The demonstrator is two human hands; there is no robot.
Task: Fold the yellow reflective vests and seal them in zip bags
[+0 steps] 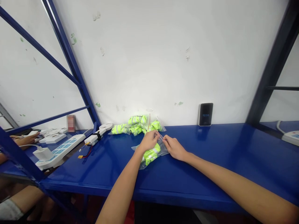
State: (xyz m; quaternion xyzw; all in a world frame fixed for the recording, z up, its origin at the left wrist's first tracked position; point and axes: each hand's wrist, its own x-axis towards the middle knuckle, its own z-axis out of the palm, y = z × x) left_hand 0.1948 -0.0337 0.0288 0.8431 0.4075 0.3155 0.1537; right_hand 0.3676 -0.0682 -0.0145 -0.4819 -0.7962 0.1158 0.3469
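Note:
A clear zip bag with a folded neon-yellow item with pale bands inside lies on the blue table. My left hand pinches the bag's top edge, fingers closed, above the yellow item. On the right, my right hand is closed on the other end of that edge. Just behind my hands, against the wall, sits a pile of similar bagged yellow items.
A device with a lit clock screen leans on the wall. Left are a white fan, a battery with wires, a power strip and blue frame posts. Another person's hand shows at far left.

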